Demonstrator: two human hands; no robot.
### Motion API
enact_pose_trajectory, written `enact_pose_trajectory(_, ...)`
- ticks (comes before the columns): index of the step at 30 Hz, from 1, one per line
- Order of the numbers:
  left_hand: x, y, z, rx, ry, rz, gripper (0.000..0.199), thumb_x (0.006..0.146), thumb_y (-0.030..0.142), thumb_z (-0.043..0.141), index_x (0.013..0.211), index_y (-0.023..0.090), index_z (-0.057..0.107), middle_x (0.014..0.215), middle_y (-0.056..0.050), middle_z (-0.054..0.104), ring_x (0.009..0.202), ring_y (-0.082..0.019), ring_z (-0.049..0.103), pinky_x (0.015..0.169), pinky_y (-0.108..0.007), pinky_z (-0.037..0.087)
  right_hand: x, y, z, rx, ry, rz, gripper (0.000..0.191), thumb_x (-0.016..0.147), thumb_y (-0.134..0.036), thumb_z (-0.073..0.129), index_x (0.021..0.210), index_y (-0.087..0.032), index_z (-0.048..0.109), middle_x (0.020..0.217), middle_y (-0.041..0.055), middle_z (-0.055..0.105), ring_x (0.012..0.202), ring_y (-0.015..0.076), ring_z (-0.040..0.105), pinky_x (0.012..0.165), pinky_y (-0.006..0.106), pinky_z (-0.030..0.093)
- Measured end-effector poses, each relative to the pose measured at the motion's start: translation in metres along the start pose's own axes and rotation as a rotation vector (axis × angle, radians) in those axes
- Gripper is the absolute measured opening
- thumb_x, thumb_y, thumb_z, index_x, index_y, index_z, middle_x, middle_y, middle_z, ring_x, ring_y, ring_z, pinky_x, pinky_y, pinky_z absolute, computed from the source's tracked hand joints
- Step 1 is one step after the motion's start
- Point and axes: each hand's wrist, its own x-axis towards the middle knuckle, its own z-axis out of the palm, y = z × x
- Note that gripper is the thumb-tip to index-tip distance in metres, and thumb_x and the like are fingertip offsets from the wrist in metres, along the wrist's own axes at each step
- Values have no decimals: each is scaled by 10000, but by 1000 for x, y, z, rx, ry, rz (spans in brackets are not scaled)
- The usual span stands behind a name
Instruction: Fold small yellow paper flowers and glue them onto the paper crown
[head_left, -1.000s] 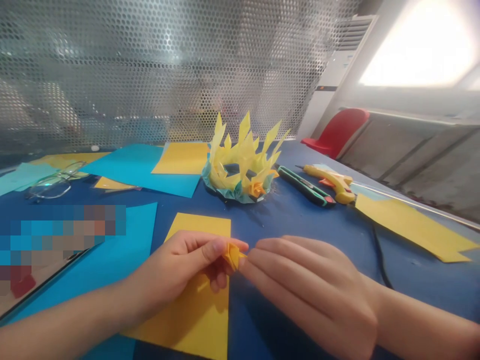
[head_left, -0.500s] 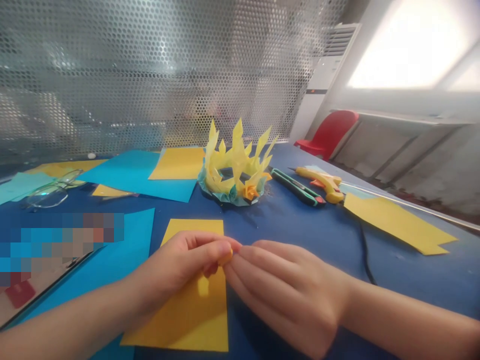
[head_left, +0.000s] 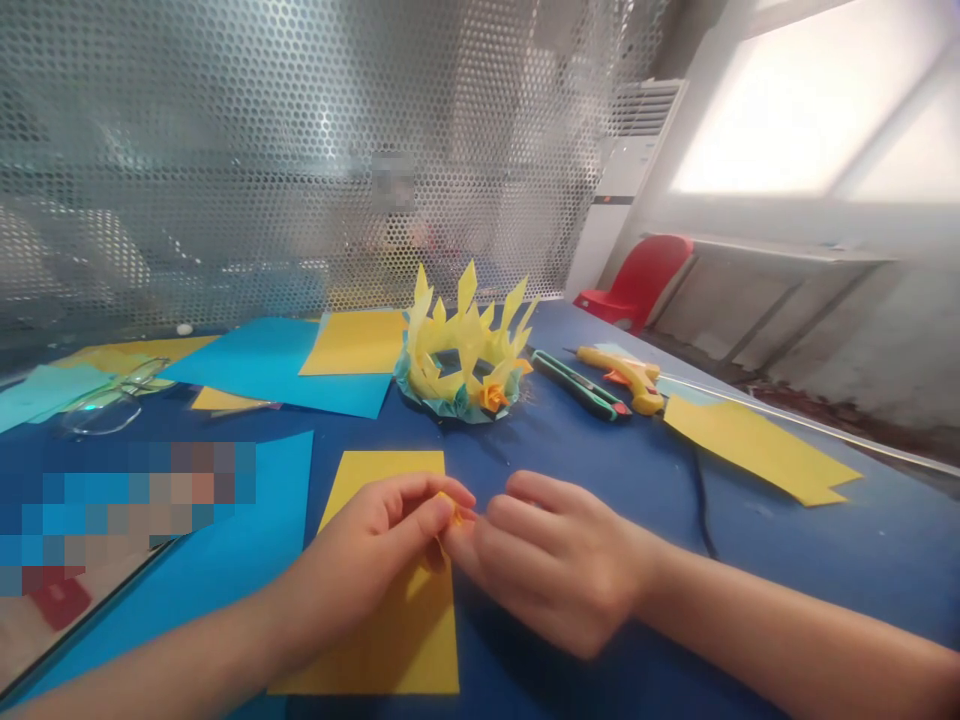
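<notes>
My left hand pinches a small folded piece of yellow-orange paper between thumb and forefinger. From the other side my right hand meets it, fingers curled and tips at the same paper piece; those tips are partly hidden. Beneath my hands lies a yellow paper sheet on the blue table. Beyond them stands a pale yellow paper crown with pointed tips, a crinkled light-blue base and an orange paper flower at its front.
A green utility knife and a yellow glue gun with a black cord lie right of the crown, near cut yellow paper. Left are blue sheets, glasses and a partly blurred tablet-like screen. Perforated metal backs the table.
My right hand has curled its fingers more and turned a little at the paper piece. My left hand keeps its pinch. The camera view has shifted slightly.
</notes>
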Motion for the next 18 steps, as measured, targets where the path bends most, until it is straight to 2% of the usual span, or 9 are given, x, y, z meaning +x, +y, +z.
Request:
enact_pose_trajectory(4, -11, 6, 3, 122, 50, 88, 246, 902, 410, 569, 967, 193, 667, 923, -37, 681, 914, -208, 584, 821, -297, 433, -3, 14, -11, -26, 11, -58, 93, 904, -162, 614, 874, -160, 701, 579, -59, 526, 511, 88, 457, 487, 250, 360)
enact_pose_trajectory(6, -17, 11, 5, 150, 89, 91, 249, 911, 419, 555, 973, 197, 650, 903, -33, 671, 846, -192, 570, 768, -289, 431, -9, 27, -20, -68, 24, 32, 154, 957, -277, 556, 968, -197, 687, 657, -43, 592, 564, 95, 511, 534, 240, 411)
enact_pose_trajectory(9, -26, 15, 9, 163, 133, 66, 274, 919, 443, 537, 1004, 203, 636, 910, -40, 668, 798, -183, 553, 717, -286, 424, -21, 51, -31, -227, 52, 430, 173, 945, -231, 541, 1034, -169, 676, 789, 31, 643, 686, 148, 589, 629, 292, 482)
enact_pose_trajectory(12, -32, 17, 11, 166, 154, 60, 288, 921, 459, 529, 1017, 208, 633, 915, -46, 663, 835, -192, 569, 733, -287, 431, -39, 76, -40, -357, -9, 826, 244, 941, -309, 537, 1040, -147, 691, 898, 95, 630, 821, 232, 627, 739, 413, 525)
enact_pose_trajectory(15, -36, 18, 13, 174, 157, 75, 277, 920, 461, 533, 998, 216, 637, 902, -42, 656, 899, -207, 583, 793, -291, 440, -63, 98, -51, -418, -108, 1092, 269, 905, -371, 610, 999, -135, 698, 995, 123, 634, 948, 276, 629, 844, 477, 520)
enact_pose_trajectory(18, -38, 20, 15, 196, 141, 100, 264, 927, 453, 521, 970, 223, 644, 852, -28, 633, 881, -210, 577, 795, -293, 435, -91, 115, -68, -420, -197, 1270, 277, 946, -352, 593, 1150, -166, 618, 1169, 80, 636, 992, 208, 638, 851, 419, 542)
